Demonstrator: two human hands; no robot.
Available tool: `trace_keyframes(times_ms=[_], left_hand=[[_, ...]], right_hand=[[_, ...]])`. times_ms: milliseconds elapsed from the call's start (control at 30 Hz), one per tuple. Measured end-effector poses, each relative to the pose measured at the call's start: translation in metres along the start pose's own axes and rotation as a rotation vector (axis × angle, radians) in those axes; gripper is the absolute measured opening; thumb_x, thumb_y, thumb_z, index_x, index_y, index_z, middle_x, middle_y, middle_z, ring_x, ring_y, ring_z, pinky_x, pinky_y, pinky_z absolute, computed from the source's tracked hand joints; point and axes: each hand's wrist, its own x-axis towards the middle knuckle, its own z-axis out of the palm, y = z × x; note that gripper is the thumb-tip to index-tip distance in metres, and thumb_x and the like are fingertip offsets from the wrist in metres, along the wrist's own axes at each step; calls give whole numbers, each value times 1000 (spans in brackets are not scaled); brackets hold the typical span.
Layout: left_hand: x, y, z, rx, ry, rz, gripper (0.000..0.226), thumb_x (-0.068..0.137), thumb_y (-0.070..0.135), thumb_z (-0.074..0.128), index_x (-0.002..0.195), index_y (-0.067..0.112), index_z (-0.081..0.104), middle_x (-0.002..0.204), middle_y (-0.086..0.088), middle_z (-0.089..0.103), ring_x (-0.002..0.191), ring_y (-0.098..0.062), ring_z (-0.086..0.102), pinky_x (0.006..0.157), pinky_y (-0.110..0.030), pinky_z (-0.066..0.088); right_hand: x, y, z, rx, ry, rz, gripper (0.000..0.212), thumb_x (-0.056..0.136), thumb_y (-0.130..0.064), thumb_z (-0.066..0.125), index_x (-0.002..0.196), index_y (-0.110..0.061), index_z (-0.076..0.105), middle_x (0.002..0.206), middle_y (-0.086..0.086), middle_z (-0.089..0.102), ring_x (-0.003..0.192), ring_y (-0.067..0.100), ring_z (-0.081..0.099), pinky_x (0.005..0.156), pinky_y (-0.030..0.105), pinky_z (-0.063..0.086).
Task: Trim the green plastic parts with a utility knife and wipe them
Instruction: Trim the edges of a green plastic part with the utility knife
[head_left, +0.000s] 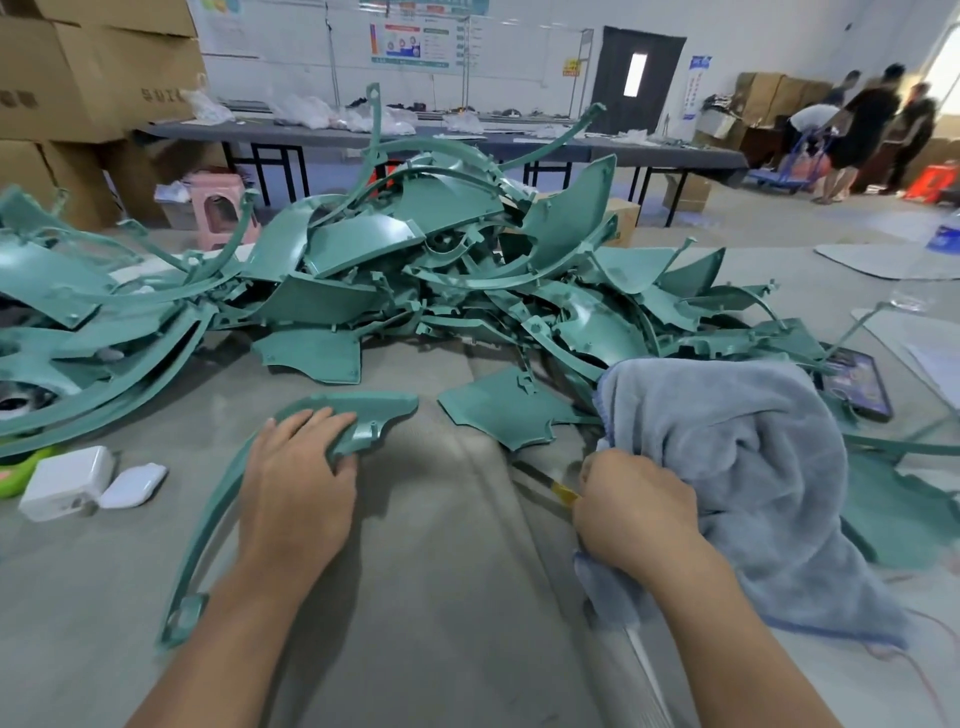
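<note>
A long curved green plastic part (379, 410) lies on the grey table (441, 571) in front of me. My left hand (298, 483) grips its wide end, fingers over the top and thumb under the edge. My right hand (631, 506) is curled round a utility knife (561, 488), whose yellow body and dark blade stick out to the left. A grey-blue towel (753, 467) lies bunched against that hand and under its wrist. A big heap of green plastic parts (415, 270) fills the table beyond.
A white charger (67, 480) and a white earbud case (132, 486) lie at the left. A phone (857, 384) sits right of the towel. Cardboard boxes (93, 67), a pink stool (221, 208) and a long bench (415, 135) stand behind. Several people (862, 130) stand far right.
</note>
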Motion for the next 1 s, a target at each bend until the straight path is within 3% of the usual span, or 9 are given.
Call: trace_keyframes(times_ms=[100, 267, 367, 433, 500, 633, 800, 900, 1000], left_hand=[[0, 1, -3, -72, 111, 20, 36, 91, 10, 71, 127, 16, 71, 126, -6, 71, 119, -29, 60, 109, -50, 41], [-8, 5, -19, -286, 349, -22, 34, 101, 32, 48, 118, 12, 71, 104, -6, 72, 96, -29, 63, 79, -40, 48], [-12, 14, -19, -312, 207, -47, 31, 103, 40, 47, 99, 19, 69, 79, 6, 65, 74, -26, 60, 63, -35, 43], [-10, 20, -16, -372, 74, -88, 19, 99, 39, 59, 98, 24, 71, 81, 12, 69, 78, -21, 65, 67, -38, 51], [-9, 21, -15, -452, -7, -141, 8, 90, 38, 71, 95, 32, 71, 81, 21, 71, 79, -5, 66, 70, -35, 56], [-7, 17, -19, -544, -144, -138, 28, 71, 33, 91, 88, 37, 69, 81, 26, 71, 73, 3, 66, 56, -14, 49], [-8, 17, -19, -402, 166, -40, 25, 78, 21, 87, 84, 23, 63, 73, 13, 68, 65, -11, 60, 55, -23, 43], [-15, 19, -17, -218, 267, 96, 25, 81, 6, 81, 101, 18, 75, 84, 8, 75, 67, -11, 66, 61, -19, 47], [-19, 24, -7, -261, 85, 213, 45, 76, -6, 82, 114, 20, 79, 109, 6, 77, 95, -9, 73, 93, -17, 50]], right_hand=[[5, 8, 2, 183, 138, -58, 17, 89, -27, 64, 78, -24, 51, 68, -6, 54, 58, 14, 45, 49, 31, 32], [-2, -5, -7, 1132, 384, -204, 24, 87, -20, 66, 71, -17, 48, 55, 5, 54, 53, 37, 49, 51, 46, 45], [-14, -23, 3, 1068, 394, -347, 18, 94, -26, 65, 78, -24, 57, 59, 3, 60, 51, 27, 51, 49, 37, 42], [-18, -33, 13, 955, 403, -404, 21, 93, -17, 65, 78, -28, 58, 62, -5, 60, 52, 13, 50, 48, 20, 36], [-18, -39, 17, 912, 395, -396, 25, 92, -11, 66, 73, -26, 56, 61, -6, 58, 54, 11, 49, 49, 15, 34], [-15, -40, 18, 1012, 343, -376, 30, 94, -11, 64, 68, -25, 60, 57, -6, 60, 51, 7, 51, 49, 14, 35], [-7, -39, 20, 1115, 349, -265, 30, 98, -15, 59, 69, -18, 61, 56, 0, 62, 45, 7, 47, 46, 18, 35], [-5, -37, 19, 1222, 312, -284, 33, 102, -14, 55, 71, -22, 61, 62, 5, 65, 46, 12, 47, 46, 27, 36], [-7, -40, 22, 1178, 297, -353, 30, 103, -18, 54, 73, -21, 57, 62, 6, 60, 51, 9, 44, 50, 31, 35]])
